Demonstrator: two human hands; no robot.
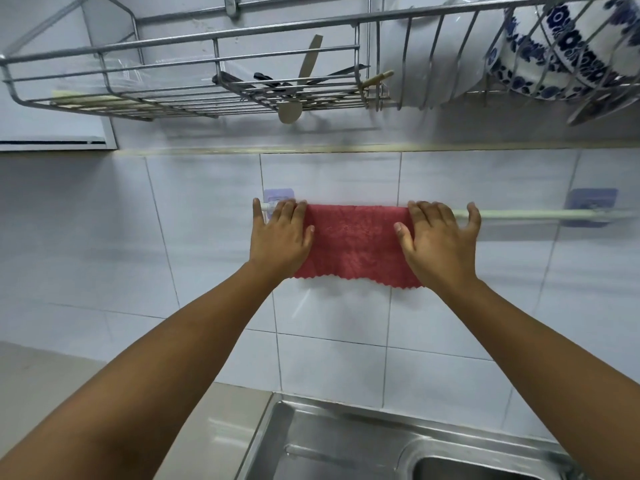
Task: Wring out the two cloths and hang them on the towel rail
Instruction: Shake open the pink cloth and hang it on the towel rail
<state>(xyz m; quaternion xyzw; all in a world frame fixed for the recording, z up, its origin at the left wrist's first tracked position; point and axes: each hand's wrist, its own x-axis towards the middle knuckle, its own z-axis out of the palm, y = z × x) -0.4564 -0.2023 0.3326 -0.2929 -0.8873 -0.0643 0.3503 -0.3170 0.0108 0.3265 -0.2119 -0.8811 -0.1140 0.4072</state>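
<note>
Red cloth (356,244) draped over towel rail (519,213); our left hand (282,235) and right hand (440,242) flat, unclenched, pressing cloth's ends.

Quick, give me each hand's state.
Left hand: open, fingers resting on the red cloth.
Right hand: open, flat on the same cloth.

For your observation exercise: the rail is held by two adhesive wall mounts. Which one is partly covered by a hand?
The left mount, beside the left hand, whose fingertips overlap it. The right mount stands clear of both hands.
</note>
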